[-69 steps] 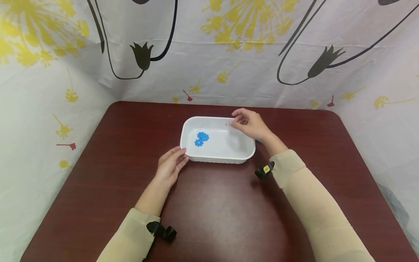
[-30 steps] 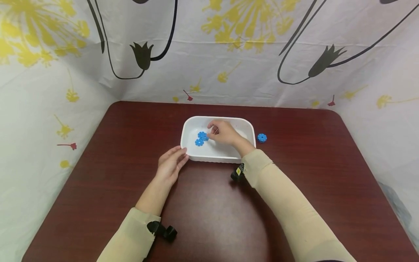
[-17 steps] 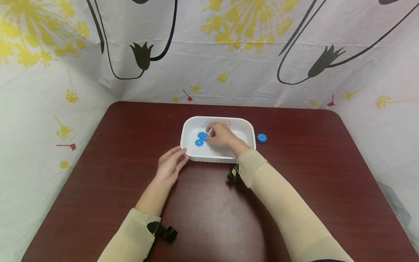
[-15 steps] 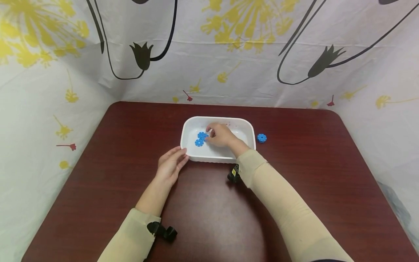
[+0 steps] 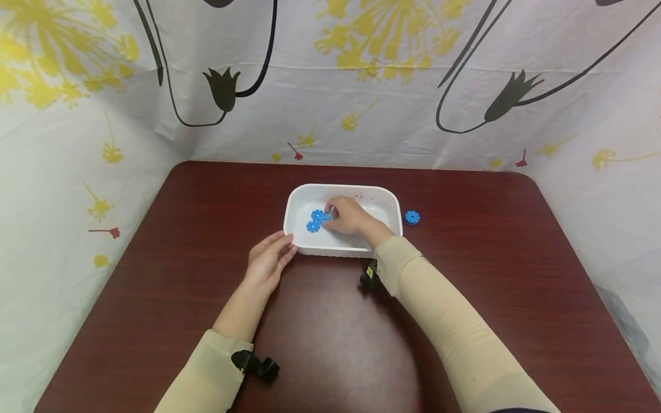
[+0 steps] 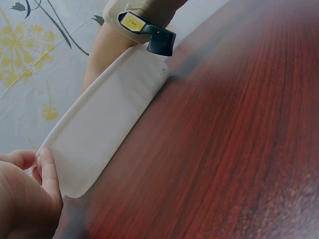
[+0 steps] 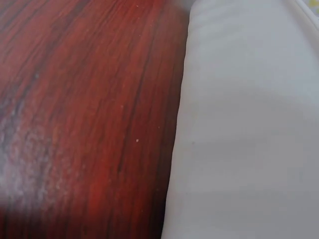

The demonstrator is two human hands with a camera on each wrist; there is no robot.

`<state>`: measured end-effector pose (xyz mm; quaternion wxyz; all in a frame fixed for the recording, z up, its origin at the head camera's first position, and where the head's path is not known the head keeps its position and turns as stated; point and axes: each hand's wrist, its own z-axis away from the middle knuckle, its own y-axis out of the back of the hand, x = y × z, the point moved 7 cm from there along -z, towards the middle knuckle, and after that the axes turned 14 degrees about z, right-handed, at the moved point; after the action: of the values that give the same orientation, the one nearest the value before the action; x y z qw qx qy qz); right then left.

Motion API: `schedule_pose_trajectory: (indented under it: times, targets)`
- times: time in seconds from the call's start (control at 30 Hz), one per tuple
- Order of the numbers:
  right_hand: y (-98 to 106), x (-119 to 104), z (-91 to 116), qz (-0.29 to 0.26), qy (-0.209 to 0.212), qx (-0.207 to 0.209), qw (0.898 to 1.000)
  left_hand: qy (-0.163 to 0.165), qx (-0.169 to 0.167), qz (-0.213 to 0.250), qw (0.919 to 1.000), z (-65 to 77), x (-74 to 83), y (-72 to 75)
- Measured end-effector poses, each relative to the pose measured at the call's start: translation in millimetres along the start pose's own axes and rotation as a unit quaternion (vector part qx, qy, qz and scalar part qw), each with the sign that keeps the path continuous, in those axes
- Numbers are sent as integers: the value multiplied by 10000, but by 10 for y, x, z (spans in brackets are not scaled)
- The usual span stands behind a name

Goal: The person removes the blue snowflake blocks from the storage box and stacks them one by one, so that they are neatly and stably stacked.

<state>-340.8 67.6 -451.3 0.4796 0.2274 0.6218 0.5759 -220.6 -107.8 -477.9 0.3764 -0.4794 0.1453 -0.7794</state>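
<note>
A white plastic tray (image 5: pixel 341 251) sits near the back of the table, with several blue snowflake discs (image 5: pixel 313 226) toward its left end. My left hand (image 5: pixel 265 263) pinches the tray's front left corner, thumb and fingers on the rim; the left wrist view shows this grip on the tray wall (image 6: pixel 94 124). Inside the tray is my right hand (image 5: pixel 348 215), its thumb and curled fingers about the rightmost blue disc in a pinch. The fingertips partly hide that disc. In the right wrist view only the tray's outer side (image 7: pixel 244 124) shows, not the hand.
Just right of the tray, more blue discs (image 5: pixel 412 217) lie on the table, seemingly stacked. The dark red wooden table (image 5: pixel 330 321) meets a white patterned cloth (image 5: pixel 289 115) at the back. A black wrist camera (image 5: pixel 369 275) hangs close to the tray's front wall.
My right hand has moved left from the tray's right rim to the discs inside, uncovering the blue discs on the table. Lately its fingers have shifted only slightly. The left hand keeps its hold.
</note>
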Motion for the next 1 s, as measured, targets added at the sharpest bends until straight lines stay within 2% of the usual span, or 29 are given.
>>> schedule_pose_trajectory:
  times: [0.43, 0.6, 0.87, 1.0]
  targets:
    - [34, 151, 84, -302, 112, -200, 9993, 6, -34, 31, 10000, -4, -1, -3]
    - [52, 148, 103, -353, 288, -56, 9989, 7, -31, 66, 10000, -12, -4, -4]
    - [57, 175, 102, -244, 18, -89, 9997, -2, -7, 57, 10000, -15, -7, 5]
    - [79, 194, 120, -358, 10, 6, 9994, 18, 26, 54, 10000, -7, -5, 7]
